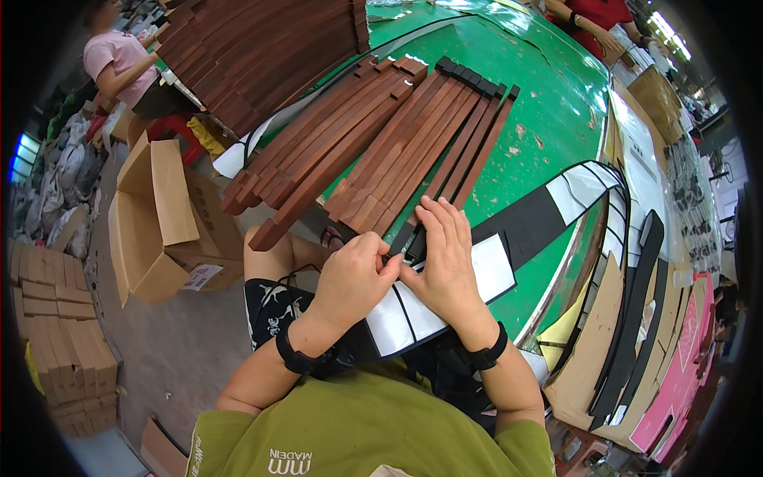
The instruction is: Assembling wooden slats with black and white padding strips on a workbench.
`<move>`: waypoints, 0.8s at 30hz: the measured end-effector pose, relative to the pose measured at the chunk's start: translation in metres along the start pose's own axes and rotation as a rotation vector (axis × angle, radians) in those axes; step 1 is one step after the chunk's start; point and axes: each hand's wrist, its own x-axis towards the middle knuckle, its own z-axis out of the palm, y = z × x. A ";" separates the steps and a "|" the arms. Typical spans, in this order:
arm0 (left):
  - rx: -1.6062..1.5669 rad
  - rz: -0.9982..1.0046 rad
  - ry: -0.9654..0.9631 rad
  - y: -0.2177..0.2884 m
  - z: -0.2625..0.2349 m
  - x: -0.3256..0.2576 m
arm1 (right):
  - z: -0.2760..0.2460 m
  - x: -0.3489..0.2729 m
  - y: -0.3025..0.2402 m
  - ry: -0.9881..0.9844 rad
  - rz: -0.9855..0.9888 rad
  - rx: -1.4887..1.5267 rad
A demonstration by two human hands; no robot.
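Slat (pixel 404 238), long and narrow, dark, near end black: located between the two hands, running away from them over the tabletop. Whether the black end is a cap or a coating cannot be told.

Row of slats (pixel 405 151): reddish-brown wood, visible grain, straight, square-edged; just beyond the hands, fanned slightly, far ends black and blocky.

Pile of slats (pixel 326 151): same brown wood, thicker and gently curved in view; beyond and to the left of the hands. A larger stack of dark wood (pixel 262 60) lies farther out on that side.

Band (pixel 534 226): flat, black with smooth white panels; beneath the hands, extending outward past the right one.

Left hand (pixel 356 274): fingers curled, thumb and forefinger pinching at the slat's near end. Right hand (pixel 443 254): fingers extended side by side and laid along the slat, thumb reaching toward the left thumb. Each wrist bears a black wristband.

Table (pixel 560 119): glossy green top with worn, chipped patches; bare green shows beyond the right hand and to its right, as far as the long edge on that side. Past that edge: brown cardboard, black strips (pixel 636 302) and a pink sheet (pixel 679 374). Left of the left hand, off the table: grey floor (pixel 183 350) and an open cardboard box (pixel 175 230), flaps raised.
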 end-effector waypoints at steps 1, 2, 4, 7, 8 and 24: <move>0.000 0.000 -0.001 0.000 0.000 0.000 | 0.000 0.000 0.000 -0.002 0.000 0.001; 0.002 0.001 0.001 0.000 0.000 0.000 | 0.000 0.000 0.000 -0.001 0.000 0.001; 0.005 0.000 0.002 0.000 0.001 -0.001 | 0.000 -0.001 0.001 -0.001 -0.009 -0.008; 0.000 0.006 0.005 0.001 0.001 -0.001 | 0.000 -0.002 0.001 0.001 0.000 0.015; 0.011 -0.015 -0.025 0.001 -0.001 0.000 | -0.001 -0.001 0.000 0.000 -0.001 0.017; 0.039 0.001 0.008 -0.002 0.004 -0.010 | -0.005 -0.004 -0.009 -0.091 -0.047 -0.195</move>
